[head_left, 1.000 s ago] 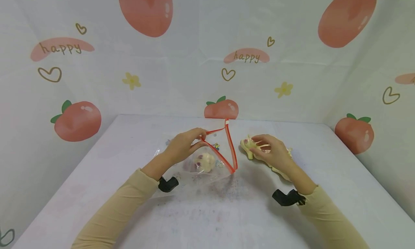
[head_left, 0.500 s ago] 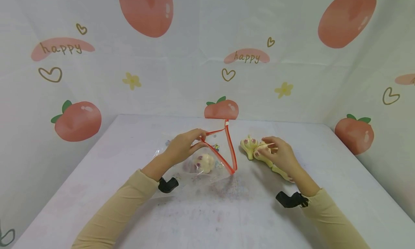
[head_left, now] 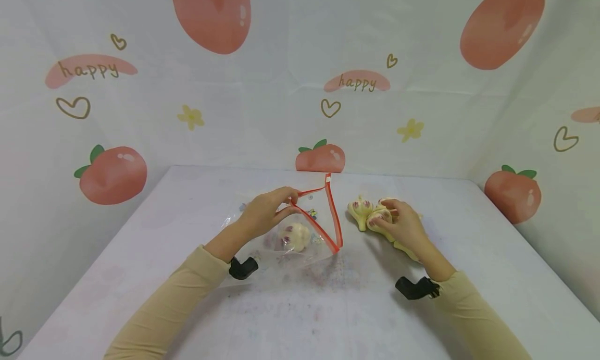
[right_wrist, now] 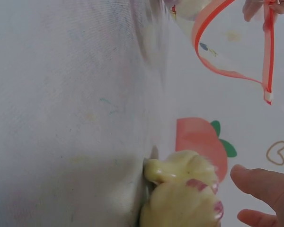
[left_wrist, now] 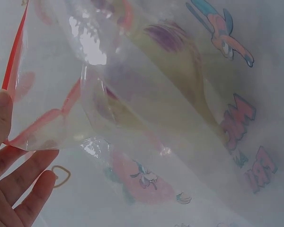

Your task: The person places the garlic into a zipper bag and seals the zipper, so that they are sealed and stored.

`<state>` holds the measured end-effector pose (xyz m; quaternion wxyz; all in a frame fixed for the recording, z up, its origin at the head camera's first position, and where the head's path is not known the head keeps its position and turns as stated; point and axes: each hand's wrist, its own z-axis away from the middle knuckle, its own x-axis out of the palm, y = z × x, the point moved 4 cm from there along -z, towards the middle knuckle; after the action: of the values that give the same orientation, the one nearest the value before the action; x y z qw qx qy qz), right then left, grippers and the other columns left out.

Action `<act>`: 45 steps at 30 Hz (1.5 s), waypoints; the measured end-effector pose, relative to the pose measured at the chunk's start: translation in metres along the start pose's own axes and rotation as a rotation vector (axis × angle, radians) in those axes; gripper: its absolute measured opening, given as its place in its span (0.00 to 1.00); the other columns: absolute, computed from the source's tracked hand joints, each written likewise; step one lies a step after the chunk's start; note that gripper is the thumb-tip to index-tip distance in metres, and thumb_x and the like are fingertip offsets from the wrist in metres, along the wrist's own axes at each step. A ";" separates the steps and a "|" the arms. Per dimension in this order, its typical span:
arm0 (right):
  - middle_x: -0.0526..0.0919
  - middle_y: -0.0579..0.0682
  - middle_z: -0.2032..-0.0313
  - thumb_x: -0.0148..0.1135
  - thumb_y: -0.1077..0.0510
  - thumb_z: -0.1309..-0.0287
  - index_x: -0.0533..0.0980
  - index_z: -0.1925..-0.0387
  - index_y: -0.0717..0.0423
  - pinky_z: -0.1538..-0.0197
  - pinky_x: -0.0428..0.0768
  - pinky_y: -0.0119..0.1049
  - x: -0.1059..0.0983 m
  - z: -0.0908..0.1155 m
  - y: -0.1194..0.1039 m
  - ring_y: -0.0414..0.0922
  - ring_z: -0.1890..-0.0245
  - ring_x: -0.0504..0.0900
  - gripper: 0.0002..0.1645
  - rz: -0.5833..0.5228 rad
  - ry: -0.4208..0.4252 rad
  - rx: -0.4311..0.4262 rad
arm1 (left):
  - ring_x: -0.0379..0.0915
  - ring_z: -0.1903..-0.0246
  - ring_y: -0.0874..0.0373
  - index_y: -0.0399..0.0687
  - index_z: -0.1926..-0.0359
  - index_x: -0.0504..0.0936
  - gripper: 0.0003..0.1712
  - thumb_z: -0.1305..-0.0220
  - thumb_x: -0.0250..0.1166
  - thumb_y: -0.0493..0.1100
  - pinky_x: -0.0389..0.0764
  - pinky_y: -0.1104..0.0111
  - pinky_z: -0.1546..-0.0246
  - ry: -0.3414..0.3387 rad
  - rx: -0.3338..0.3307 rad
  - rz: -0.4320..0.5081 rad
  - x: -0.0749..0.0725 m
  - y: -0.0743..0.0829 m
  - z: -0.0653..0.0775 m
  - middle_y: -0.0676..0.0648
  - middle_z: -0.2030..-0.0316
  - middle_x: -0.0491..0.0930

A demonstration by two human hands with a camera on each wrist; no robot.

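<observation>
My left hand [head_left: 267, 211] pinches the red-edged mouth of a clear zip bag [head_left: 335, 214] and keeps it spread. Inside the bag lies pale garlic [head_left: 296, 237] with purple streaks, blurred by the plastic in the left wrist view. Over a cluster to the right hovers my right hand [head_left: 407, 227], thumb and fingers spread about a garlic bulb [head_left: 379, 219]. Another bulb [head_left: 360, 208] sits just left of it. The right wrist view shows thumb [right_wrist: 260, 184] and a finger apart from the nearest garlic [right_wrist: 180, 208]. The hand partly hides the rest of the cluster.
Everything lies on a white-covered table [head_left: 300, 308]. Behind it hangs a white cloth backdrop [head_left: 262, 131] printed with red fruit and hearts. A white slider [head_left: 328, 179] sits at the bag's upper corner.
My right hand has drawn back rightward from the leftmost bulb, uncovering it, then come slightly forward again over the neighbouring bulb. The left hand and bag have stayed nearly still.
</observation>
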<state>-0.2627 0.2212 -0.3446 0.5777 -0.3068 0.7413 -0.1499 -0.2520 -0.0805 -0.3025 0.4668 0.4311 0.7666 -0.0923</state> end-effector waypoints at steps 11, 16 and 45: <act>0.76 0.71 0.50 0.67 0.57 0.48 0.69 0.45 0.72 0.49 0.73 0.55 0.007 -0.004 0.005 0.63 0.51 0.75 0.32 0.027 -0.022 0.040 | 0.83 0.60 0.55 0.44 0.62 0.72 0.15 0.45 0.67 0.46 0.79 0.68 0.67 -0.008 0.000 0.011 -0.001 0.001 0.000 0.47 0.60 0.82; 0.76 0.69 0.54 0.66 0.56 0.47 0.68 0.44 0.71 0.52 0.72 0.51 0.009 -0.005 0.008 0.58 0.56 0.74 0.33 0.055 -0.037 0.061 | 0.83 0.60 0.55 0.44 0.61 0.72 0.16 0.45 0.67 0.45 0.79 0.68 0.67 0.000 0.009 0.008 -0.001 0.001 0.001 0.48 0.61 0.82; 0.73 0.69 0.45 0.67 0.53 0.49 0.68 0.43 0.68 0.45 0.69 0.54 0.013 -0.007 0.019 0.61 0.46 0.72 0.35 0.024 -0.029 0.125 | 0.83 0.60 0.55 0.44 0.61 0.71 0.16 0.45 0.67 0.45 0.76 0.70 0.70 -0.001 0.024 0.008 0.000 0.001 0.001 0.48 0.60 0.81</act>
<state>-0.2761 0.2267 -0.3634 0.6083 -0.2634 0.7256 -0.1846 -0.2504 -0.0804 -0.3030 0.4623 0.4396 0.7635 -0.1001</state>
